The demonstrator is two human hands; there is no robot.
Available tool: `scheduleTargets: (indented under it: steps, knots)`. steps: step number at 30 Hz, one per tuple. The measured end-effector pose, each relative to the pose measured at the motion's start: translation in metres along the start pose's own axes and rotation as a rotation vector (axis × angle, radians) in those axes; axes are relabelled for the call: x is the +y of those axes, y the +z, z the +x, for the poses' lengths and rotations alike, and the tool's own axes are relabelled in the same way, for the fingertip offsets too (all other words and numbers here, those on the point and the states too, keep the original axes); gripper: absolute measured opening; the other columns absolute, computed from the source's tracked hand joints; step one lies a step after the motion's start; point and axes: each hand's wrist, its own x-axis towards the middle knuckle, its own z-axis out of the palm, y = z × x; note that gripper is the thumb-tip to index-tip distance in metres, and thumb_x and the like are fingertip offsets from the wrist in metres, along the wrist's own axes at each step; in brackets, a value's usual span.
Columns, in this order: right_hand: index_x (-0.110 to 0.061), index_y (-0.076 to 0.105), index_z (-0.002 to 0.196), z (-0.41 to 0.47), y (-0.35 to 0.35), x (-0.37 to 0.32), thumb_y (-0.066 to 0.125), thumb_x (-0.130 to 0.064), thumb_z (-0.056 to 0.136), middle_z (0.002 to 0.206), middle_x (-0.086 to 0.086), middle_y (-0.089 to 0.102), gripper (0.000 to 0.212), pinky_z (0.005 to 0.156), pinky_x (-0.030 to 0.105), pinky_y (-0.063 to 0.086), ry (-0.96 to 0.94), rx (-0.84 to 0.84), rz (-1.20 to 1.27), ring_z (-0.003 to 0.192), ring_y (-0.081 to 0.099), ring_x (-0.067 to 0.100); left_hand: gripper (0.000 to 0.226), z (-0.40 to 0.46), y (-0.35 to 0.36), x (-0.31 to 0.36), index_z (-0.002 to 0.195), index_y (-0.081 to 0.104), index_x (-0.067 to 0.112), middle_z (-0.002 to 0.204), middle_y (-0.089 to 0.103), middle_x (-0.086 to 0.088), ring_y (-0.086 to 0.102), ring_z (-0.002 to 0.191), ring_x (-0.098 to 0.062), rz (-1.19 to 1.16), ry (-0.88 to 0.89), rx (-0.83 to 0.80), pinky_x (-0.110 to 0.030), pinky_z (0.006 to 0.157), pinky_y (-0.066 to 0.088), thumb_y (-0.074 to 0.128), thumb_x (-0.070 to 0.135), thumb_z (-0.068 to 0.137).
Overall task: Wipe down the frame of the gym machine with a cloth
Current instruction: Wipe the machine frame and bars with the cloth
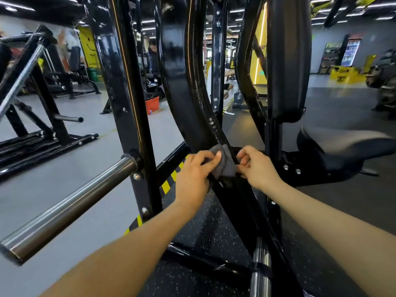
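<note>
Small grey cloth point(225, 162) draped over glossy black curved steel machine frame point(192, 108). Left hand point(196, 174) pinches its left edge, right hand point(257, 168) its right, fingers curled. No lettering legible.

We recorded a glossy black frame point(188, 99), a grey cloth point(225, 163), a silver-grey steel bar point(70, 206), black-and-yellow hazard stripes point(171, 179), a black mat flecked with white point(201, 230), a pale grey floor point(90, 168), a black seat point(342, 146) and an orange-red basket point(152, 105).

A gym: black weight machines point(53, 116), padded seat point(342, 144), rubber flooring point(203, 228)
</note>
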Motion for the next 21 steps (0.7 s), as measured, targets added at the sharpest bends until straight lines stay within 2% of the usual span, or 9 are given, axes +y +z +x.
scheduleTargets:
  steps: [2,3,4,6,10,12,16,18,21]
  knots:
    - [-0.014,0.052,0.092,0.001,-0.002,0.002,0.071,-0.009,0.083,0.075,-0.001,0.048,0.022,0.082,0.043,0.054,0.045,-0.029,0.038,0.075,0.050,0.018,0.056,0.025,-0.023,-0.008,0.120,0.066,0.018,0.111,0.061,-0.002,0.056,0.097,-0.027,-0.026,-0.044,0.048,-0.036,0.076,0.052,0.044,-0.004,0.073]
    - [-0.014,0.052,0.092,0.002,-0.002,0.002,0.072,-0.011,0.082,0.075,-0.001,0.048,0.023,0.083,0.045,0.053,0.052,-0.034,0.049,0.075,0.051,0.018,0.058,0.043,-0.034,-0.013,0.120,0.065,0.014,0.112,0.062,-0.006,0.056,0.100,-0.027,-0.042,-0.107,0.095,-0.028,0.083,0.045,0.046,-0.008,0.070]
    - [-0.014,0.053,0.092,0.002,-0.002,0.002,0.073,-0.012,0.082,0.076,-0.002,0.049,0.023,0.084,0.046,0.053,0.052,-0.032,0.055,0.076,0.051,0.018,0.056,0.058,-0.042,-0.015,0.120,0.064,0.012,0.113,0.062,-0.008,0.054,0.101,-0.026,-0.050,-0.165,0.140,-0.021,0.082,0.038,0.048,-0.010,0.070]
    - [-0.015,0.053,0.092,0.003,0.001,0.004,0.073,-0.012,0.081,0.077,-0.002,0.049,0.023,0.084,0.047,0.053,0.052,-0.019,0.071,0.075,0.050,0.016,0.049,0.070,-0.047,-0.008,0.116,0.061,0.011,0.115,0.060,-0.006,0.052,0.098,-0.024,0.006,-0.201,0.151,-0.020,0.075,0.033,0.056,-0.009,0.071]
    - [-0.010,0.056,0.097,0.001,0.003,0.008,0.071,-0.010,0.082,0.078,-0.003,0.048,0.021,0.079,0.034,0.049,0.013,0.036,0.062,0.068,0.044,0.010,0.066,0.011,-0.006,0.003,0.116,0.055,0.018,0.115,0.061,-0.003,0.051,0.092,-0.025,0.027,-0.036,-0.082,-0.040,0.073,0.050,0.073,-0.008,0.059]
    - [-0.006,0.057,0.102,-0.003,0.006,0.010,0.068,-0.008,0.084,0.078,-0.003,0.047,0.021,0.075,0.029,0.045,-0.026,0.054,0.027,0.067,0.042,0.009,0.076,-0.020,0.013,0.011,0.119,0.047,0.023,0.118,0.060,-0.002,0.045,0.095,-0.021,-0.012,-0.085,-0.159,-0.044,0.071,0.053,0.077,-0.007,0.056]
    - [-0.005,0.055,0.102,-0.009,0.008,0.015,0.069,-0.007,0.085,0.072,-0.005,0.044,0.022,0.081,0.039,0.052,0.013,0.049,0.038,0.072,0.045,0.013,0.062,-0.014,0.004,0.016,0.113,0.057,0.019,0.112,0.061,-0.001,0.047,0.091,-0.023,-0.030,-0.063,-0.204,-0.043,0.057,0.053,0.066,-0.013,0.060]
    - [-0.008,0.054,0.097,-0.009,0.007,0.013,0.071,-0.007,0.083,0.071,-0.005,0.044,0.022,0.084,0.045,0.052,0.057,0.020,0.083,0.075,0.048,0.015,0.054,0.004,-0.015,0.008,0.110,0.062,0.015,0.111,0.061,-0.002,0.052,0.094,-0.027,-0.011,-0.044,-0.184,-0.041,0.063,0.052,0.060,-0.013,0.063]
    - [-0.011,0.053,0.095,-0.008,0.006,0.013,0.072,-0.009,0.082,0.072,-0.004,0.045,0.024,0.086,0.048,0.051,0.070,0.004,0.120,0.076,0.050,0.017,0.050,0.034,-0.026,-0.006,0.113,0.063,0.012,0.116,0.060,-0.003,0.053,0.099,-0.027,-0.009,-0.167,0.001,-0.031,0.074,0.043,0.054,-0.011,0.071]
